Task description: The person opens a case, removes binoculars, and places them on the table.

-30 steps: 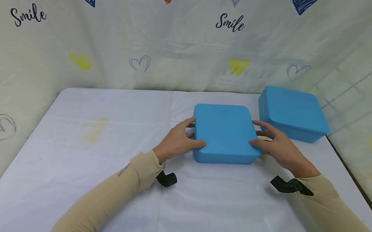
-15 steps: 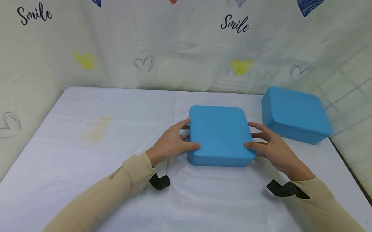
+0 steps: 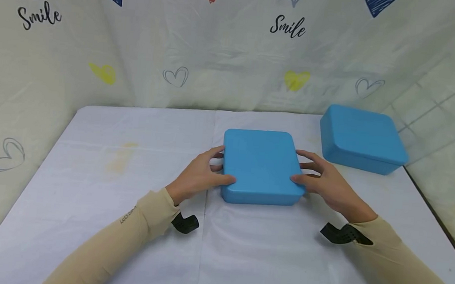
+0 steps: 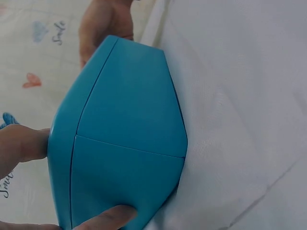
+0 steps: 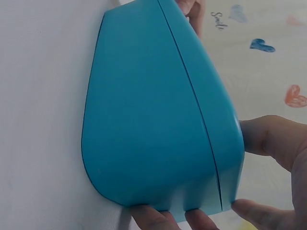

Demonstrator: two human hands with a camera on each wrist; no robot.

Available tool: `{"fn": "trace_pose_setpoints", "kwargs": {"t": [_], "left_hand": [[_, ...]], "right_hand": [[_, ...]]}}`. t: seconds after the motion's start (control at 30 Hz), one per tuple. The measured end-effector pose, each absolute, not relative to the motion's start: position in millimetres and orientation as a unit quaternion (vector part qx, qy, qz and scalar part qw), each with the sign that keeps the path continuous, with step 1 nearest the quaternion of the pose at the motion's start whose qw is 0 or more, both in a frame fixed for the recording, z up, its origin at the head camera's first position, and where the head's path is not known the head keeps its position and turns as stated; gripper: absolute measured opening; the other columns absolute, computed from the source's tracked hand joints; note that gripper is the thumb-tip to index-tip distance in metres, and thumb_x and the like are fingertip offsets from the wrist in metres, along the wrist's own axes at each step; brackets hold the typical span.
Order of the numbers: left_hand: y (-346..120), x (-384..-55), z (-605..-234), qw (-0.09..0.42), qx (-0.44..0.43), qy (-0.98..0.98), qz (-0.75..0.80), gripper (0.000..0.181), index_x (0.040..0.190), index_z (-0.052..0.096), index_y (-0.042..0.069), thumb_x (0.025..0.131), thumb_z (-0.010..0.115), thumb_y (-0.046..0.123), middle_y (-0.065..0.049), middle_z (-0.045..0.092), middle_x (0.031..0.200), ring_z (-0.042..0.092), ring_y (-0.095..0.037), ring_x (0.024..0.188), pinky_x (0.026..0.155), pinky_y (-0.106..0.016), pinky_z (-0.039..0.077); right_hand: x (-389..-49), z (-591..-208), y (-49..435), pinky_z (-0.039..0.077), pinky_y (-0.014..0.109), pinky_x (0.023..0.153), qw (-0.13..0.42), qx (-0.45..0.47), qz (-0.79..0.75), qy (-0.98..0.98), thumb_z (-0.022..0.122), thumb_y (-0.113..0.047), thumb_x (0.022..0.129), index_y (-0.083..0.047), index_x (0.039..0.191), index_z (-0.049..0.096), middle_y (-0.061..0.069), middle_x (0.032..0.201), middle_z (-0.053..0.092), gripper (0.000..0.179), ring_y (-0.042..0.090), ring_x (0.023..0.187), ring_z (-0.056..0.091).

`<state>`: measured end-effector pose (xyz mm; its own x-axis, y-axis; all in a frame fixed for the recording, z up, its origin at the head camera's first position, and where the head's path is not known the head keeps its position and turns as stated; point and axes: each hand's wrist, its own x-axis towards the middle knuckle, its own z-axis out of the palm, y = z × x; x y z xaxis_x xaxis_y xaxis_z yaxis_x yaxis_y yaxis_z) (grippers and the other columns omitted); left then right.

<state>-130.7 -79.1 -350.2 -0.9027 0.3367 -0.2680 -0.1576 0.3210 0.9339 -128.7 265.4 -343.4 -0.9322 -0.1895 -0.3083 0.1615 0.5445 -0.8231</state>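
Observation:
A blue lidded box with rounded corners lies flat near the middle of the white-covered table. My left hand grips its left side, thumb on the lid near the front corner and fingers against the side. At the opposite side, my right hand holds the box with its thumb on the lid edge and its fingers along the right wall. The left wrist view shows the seam between lid and body on the box. In the right wrist view, several fingertips touch the wall. The lid is shut; its contents are hidden.
A second blue box stands at the table's back right corner, just beyond my right hand. The white tablecloth has a fold line down the middle. A patterned curtain hangs directly behind the table.
Both hands have moved left together with the blue box, a short way across the tablecloth, keeping their hold. The second box has not moved on the table; the head view has shifted slightly.

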Motion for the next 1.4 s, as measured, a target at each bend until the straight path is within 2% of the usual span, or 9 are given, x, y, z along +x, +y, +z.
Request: {"fn": "trace_pose_setpoints", "kwargs": {"t": [0.5,1.03,1.4], "left_hand": [[-101,-127,-347,0.208,0.064,0.795,0.566,0.101,0.164,0.026,0.025,0.084,0.086,0.03,-0.003,0.041,0.163,0.053,-0.03,0.146,0.114,-0.049,0.049],[-122,-126,-348,0.205,0.067,0.801,0.559,0.098,0.164,0.028,0.027,0.084,0.085,0.032,-0.003,0.042,0.161,0.053,-0.032,0.145,0.112,-0.05,0.051],[-144,-123,-352,0.205,0.062,0.8,0.561,0.098,0.163,0.027,0.031,0.085,0.085,0.035,-0.001,0.039,0.163,0.051,-0.032,0.147,0.115,-0.051,0.049]], "right_hand": [[-125,-344,245,0.055,0.035,0.096,0.178,-0.02,-0.51,0.842,0.074,-0.033,0.096,-0.031,0.164,0.026,0.021,0.16,0.04,0.084,0.042,0.14,0.052],[-123,-350,228,0.055,0.041,0.098,0.173,-0.038,-0.53,0.829,0.075,-0.032,0.096,-0.031,0.163,0.029,0.02,0.157,0.043,0.082,0.042,0.139,0.052],[-124,-357,210,0.056,0.04,0.097,0.166,-0.042,-0.535,0.827,0.076,-0.035,0.094,-0.035,0.16,0.035,0.015,0.154,0.048,0.078,0.037,0.136,0.057]]}}
